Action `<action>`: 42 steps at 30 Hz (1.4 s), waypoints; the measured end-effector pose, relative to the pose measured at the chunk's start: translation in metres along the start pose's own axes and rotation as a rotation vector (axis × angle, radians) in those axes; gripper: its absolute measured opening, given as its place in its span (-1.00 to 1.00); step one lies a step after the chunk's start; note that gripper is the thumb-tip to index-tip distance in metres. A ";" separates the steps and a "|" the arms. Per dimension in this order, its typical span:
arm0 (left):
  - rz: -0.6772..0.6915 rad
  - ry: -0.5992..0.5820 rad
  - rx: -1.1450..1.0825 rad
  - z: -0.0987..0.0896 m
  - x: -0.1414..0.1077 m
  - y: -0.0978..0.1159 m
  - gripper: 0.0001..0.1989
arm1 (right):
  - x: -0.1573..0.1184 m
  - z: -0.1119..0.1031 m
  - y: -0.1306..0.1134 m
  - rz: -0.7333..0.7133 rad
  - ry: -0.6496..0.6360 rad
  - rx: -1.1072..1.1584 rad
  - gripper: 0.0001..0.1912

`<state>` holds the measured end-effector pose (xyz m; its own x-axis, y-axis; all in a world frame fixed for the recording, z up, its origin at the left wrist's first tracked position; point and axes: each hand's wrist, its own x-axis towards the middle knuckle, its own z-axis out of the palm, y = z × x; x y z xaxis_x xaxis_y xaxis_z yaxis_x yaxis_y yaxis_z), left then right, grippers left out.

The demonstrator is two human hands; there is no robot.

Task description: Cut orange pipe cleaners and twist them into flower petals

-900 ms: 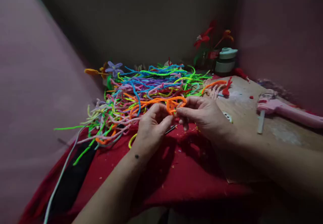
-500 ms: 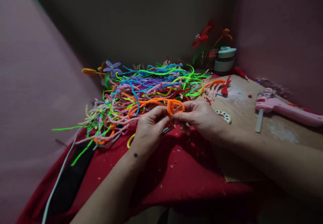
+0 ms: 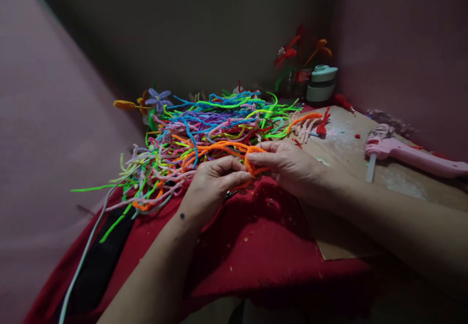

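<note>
My left hand [image 3: 215, 185] and right hand [image 3: 288, 170] pinch a fuzzy, looped orange stem [image 3: 252, 161] above the smooth red cloth [image 3: 270, 251], thumbs closed on fingers (my fingers hide part of the loop). Beyond lies a tangled, fluffy heap of coloured stems [image 3: 219, 119]; right of it, a glossy pink glue gun [image 3: 413, 156], cut off by the frame edge.

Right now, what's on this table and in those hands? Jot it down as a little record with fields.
Left hand: pinching the orange fuzzy strands near their looped end
Right hand: gripping the loop
Beyond hands: heap of multicoloured fuzzy stems
Right side: pink glue gun on a brown board
Back left: purple flower
Back right: red flower, pale green container
Covering: red cloth
</note>
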<state>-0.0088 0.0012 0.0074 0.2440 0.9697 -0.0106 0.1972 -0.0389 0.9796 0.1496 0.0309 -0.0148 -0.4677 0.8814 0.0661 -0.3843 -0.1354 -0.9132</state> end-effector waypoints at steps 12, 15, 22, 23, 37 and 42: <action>-0.068 -0.106 0.057 -0.016 0.005 0.002 -0.88 | -0.001 0.003 0.001 0.009 -0.079 0.140 -0.85; -0.121 -0.157 0.124 -0.020 0.005 0.005 -0.88 | 0.000 0.003 0.000 0.030 -0.056 0.112 -0.85; -0.051 -0.196 0.303 -0.026 0.003 0.010 -0.87 | 0.001 0.000 0.001 0.006 0.044 0.036 -0.84; -0.023 -0.164 0.302 -0.024 0.002 0.010 -0.86 | 0.001 0.000 0.001 0.001 0.074 0.018 -0.84; -0.007 -0.016 0.121 0.004 -0.001 0.001 -0.82 | -0.002 0.001 0.007 -0.008 0.056 0.049 -0.81; 0.015 -0.008 0.108 0.002 -0.001 0.001 -0.83 | 0.000 0.000 0.008 -0.018 0.052 0.052 -0.79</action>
<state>-0.0071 -0.0001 0.0084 0.2553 0.9669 0.0014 0.2950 -0.0792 0.9522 0.1465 0.0293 -0.0220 -0.4186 0.9062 0.0598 -0.4333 -0.1414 -0.8901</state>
